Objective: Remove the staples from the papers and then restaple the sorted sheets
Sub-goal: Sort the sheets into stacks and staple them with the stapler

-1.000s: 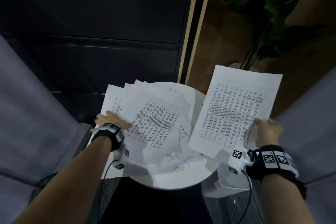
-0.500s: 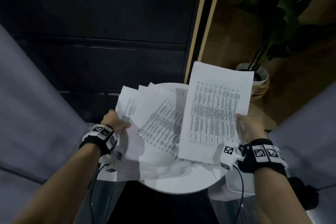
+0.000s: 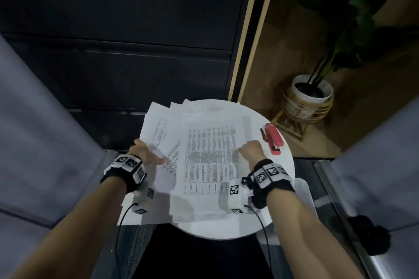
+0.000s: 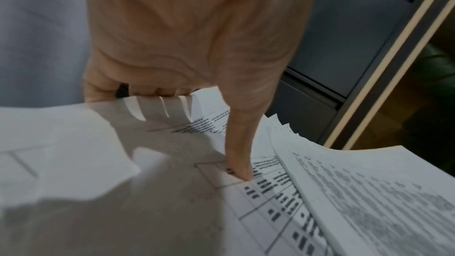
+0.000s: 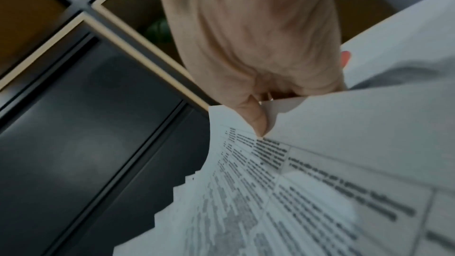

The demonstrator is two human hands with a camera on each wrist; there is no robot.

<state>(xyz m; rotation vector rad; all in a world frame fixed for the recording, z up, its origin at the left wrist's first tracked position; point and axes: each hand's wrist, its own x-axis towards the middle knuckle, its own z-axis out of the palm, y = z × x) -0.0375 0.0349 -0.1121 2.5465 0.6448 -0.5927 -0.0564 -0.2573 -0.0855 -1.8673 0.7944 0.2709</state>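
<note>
So the right hand (image 3: 250, 150) pinches the top sheet (image 3: 210, 156) at its right edge, and the left hand (image 3: 145, 154) pinches the fanned papers (image 3: 158, 133) on the desk's (image 3: 226, 229) left side. The red stapler (image 3: 274, 139) lies just right of the right hand, long axis pointing away, so I'd say that's the nearer hand.

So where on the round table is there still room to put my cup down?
Bare patches on the white table: the near rim under the papers, and the far rim past the red stapler. The left and middle are crowded with fanned sheets under both hands.
</note>
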